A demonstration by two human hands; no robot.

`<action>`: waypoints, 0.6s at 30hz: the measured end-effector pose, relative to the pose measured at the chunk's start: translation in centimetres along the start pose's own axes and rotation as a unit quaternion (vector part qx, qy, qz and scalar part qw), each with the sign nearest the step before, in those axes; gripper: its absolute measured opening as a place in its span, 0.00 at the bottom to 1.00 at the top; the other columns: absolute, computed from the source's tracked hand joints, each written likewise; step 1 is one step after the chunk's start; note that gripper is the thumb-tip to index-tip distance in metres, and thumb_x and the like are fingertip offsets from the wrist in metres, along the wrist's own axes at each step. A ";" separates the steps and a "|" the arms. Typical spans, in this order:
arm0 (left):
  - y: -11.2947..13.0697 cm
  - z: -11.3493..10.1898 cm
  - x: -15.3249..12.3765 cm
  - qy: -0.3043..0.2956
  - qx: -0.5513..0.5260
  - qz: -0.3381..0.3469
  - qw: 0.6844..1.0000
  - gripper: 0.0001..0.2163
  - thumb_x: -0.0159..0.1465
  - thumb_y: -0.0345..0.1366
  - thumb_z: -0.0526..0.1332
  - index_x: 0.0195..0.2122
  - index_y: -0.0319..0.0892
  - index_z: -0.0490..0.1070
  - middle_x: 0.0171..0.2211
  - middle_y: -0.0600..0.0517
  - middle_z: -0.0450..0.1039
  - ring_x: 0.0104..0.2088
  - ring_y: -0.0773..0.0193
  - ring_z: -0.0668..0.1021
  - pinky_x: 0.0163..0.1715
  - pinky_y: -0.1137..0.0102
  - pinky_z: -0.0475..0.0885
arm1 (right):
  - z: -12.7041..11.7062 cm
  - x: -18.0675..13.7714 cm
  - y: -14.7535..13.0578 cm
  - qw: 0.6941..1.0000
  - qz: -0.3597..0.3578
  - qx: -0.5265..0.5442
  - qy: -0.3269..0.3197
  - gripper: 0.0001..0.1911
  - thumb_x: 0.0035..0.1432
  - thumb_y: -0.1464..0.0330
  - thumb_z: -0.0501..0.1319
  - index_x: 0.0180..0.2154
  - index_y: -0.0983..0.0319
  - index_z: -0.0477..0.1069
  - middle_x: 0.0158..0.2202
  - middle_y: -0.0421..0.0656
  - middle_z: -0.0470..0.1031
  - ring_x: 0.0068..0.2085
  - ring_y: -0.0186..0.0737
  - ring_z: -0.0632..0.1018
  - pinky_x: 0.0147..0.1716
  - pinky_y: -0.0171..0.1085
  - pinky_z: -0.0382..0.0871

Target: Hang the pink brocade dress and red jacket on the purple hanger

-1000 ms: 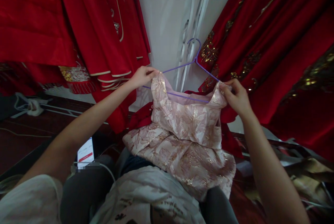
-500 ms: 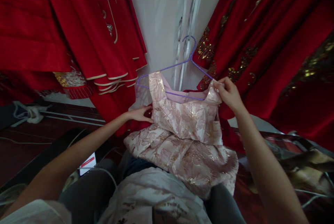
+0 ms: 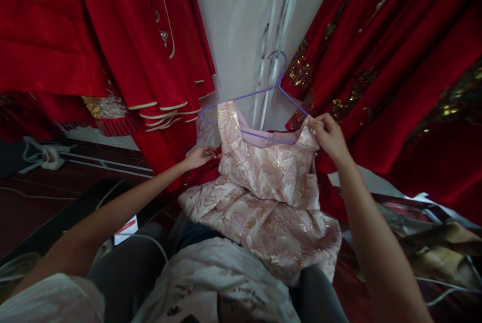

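A pale pink brocade dress (image 3: 271, 167) with gold flower patterns lies over my lap, its shoulder straps on a purple hanger (image 3: 256, 93). My right hand (image 3: 330, 137) pinches the dress's right strap at the hanger's end. By the dress's left armhole, my left hand (image 3: 201, 157) has its thumb and fingers pressed together. Red cloth (image 3: 205, 173) lies just behind and below those fingers; what is between the fingertips is too small to tell. The hanger's hook points up and hangs on nothing that I can see.
Red garments with cream piping (image 3: 113, 36) hang at the left, and red cloth with gold sequins (image 3: 376, 77) hangs at the right. A pale wall covering (image 3: 233, 26) is between them. A lit phone (image 3: 126, 230) lies by my left leg; a white cable crosses there.
My left hand's fingers, apart beside the dress before, have come together and moved slightly up. My right hand keeps its hold on the strap. The view has shifted a little.
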State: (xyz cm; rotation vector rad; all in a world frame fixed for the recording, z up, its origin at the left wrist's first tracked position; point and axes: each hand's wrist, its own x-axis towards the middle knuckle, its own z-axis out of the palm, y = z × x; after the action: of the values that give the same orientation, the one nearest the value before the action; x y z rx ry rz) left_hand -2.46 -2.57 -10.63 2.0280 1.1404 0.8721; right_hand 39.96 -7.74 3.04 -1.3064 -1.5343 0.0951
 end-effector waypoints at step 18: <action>2.6 -5.0 4.0 0.125 -0.005 -0.048 0.991 0.12 0.60 0.39 0.54 0.33 0.40 0.75 0.34 0.46 0.78 0.37 0.60 0.78 0.41 0.66 0.72 | -0.1 1.0 0.6 0.999 -0.014 -0.018 0.038 0.20 0.56 0.53 0.59 0.22 0.58 0.56 0.20 0.36 0.62 0.24 0.35 0.63 0.25 0.35 0.59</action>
State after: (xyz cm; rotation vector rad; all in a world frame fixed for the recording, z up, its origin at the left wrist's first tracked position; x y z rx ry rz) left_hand -3.60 0.95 -4.74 1.8763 1.3550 1.1033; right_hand 40.60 -6.77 3.37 -1.3020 -1.4950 0.0007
